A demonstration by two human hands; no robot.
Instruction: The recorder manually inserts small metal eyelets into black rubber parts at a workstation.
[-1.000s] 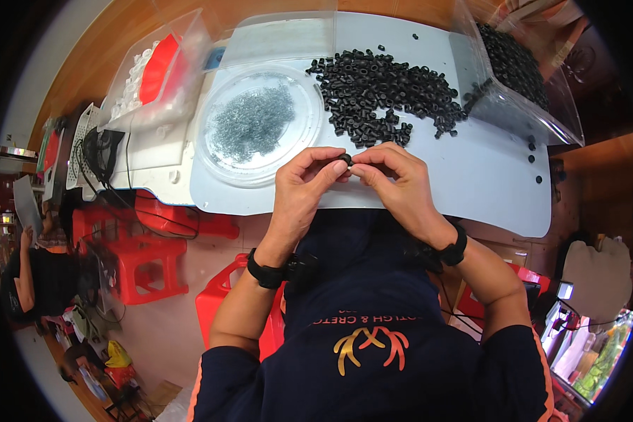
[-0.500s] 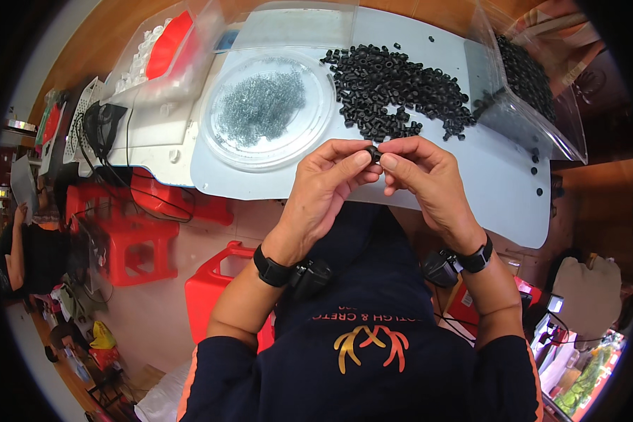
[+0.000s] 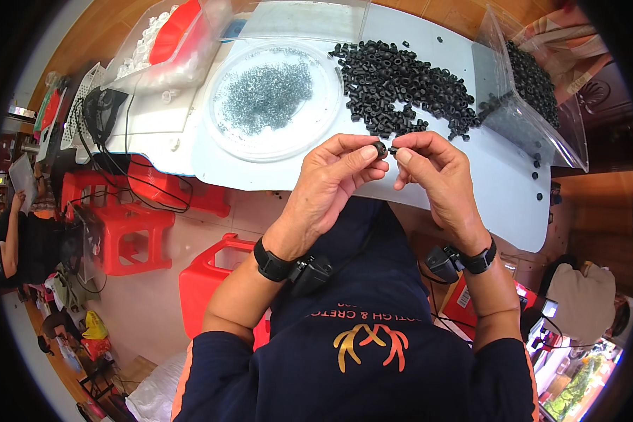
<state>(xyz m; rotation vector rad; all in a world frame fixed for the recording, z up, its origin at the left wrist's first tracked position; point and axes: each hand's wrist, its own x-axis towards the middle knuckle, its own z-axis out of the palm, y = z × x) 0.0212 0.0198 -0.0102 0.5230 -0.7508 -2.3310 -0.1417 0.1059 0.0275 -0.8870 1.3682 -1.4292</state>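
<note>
Between the thumb and fingers of my left hand is a small round black plastic cap. My right hand pinches a tiny dark piece, too small to make out fully, just right of the cap. A narrow gap shows between the two parts. Both hands are above the near edge of the pale table. Beyond them lies a loose pile of black plastic caps. Left of that pile, a round clear tray holds many tiny shiny metal pieces.
A clear bin of black parts lies tipped at the right, with several loose caps near it. At the back left stands a clear box with white parts and a red scoop. Red stools stand below; another person is far left.
My hands have drawn slightly apart, so the small dark piece in my right fingers now shows separately from the cap. The whole view has shifted a little.
</note>
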